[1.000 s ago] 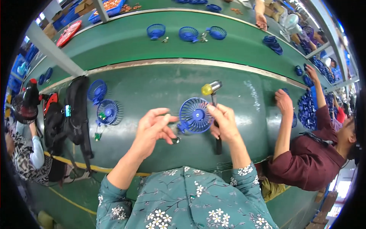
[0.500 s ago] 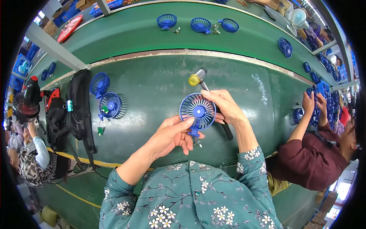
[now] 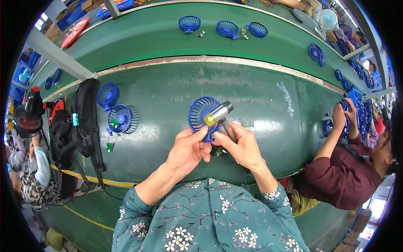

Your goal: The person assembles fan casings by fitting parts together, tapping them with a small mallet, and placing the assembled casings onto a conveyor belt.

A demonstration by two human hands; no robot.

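Between thumb and fingers, my left hand (image 3: 184,151) grips a round blue fan guard (image 3: 200,110) by its lower edge, above the bench. My right hand (image 3: 244,148) is closed around the handle of a hammer (image 3: 221,112). The hammer's head has a yellow face and a metal body, and it covers the middle and right part of the guard. Whether the yellow face touches the guard I cannot tell. A small circuit board (image 3: 220,151) shows just below the hands, partly hidden by my fingers.
Two more blue fan guards (image 3: 120,119) sit at left, one with a green board. Beside them lies a black bag (image 3: 86,117). Across the back, a green belt (image 3: 147,40) carries several guards. A co-worker (image 3: 342,170) sits at right, another person (image 3: 40,176) at left.
My right hand has left the fan guard's rim and taken up the hammer from the bench, bringing its head over the guard. Guards on the belt have shifted slightly right.
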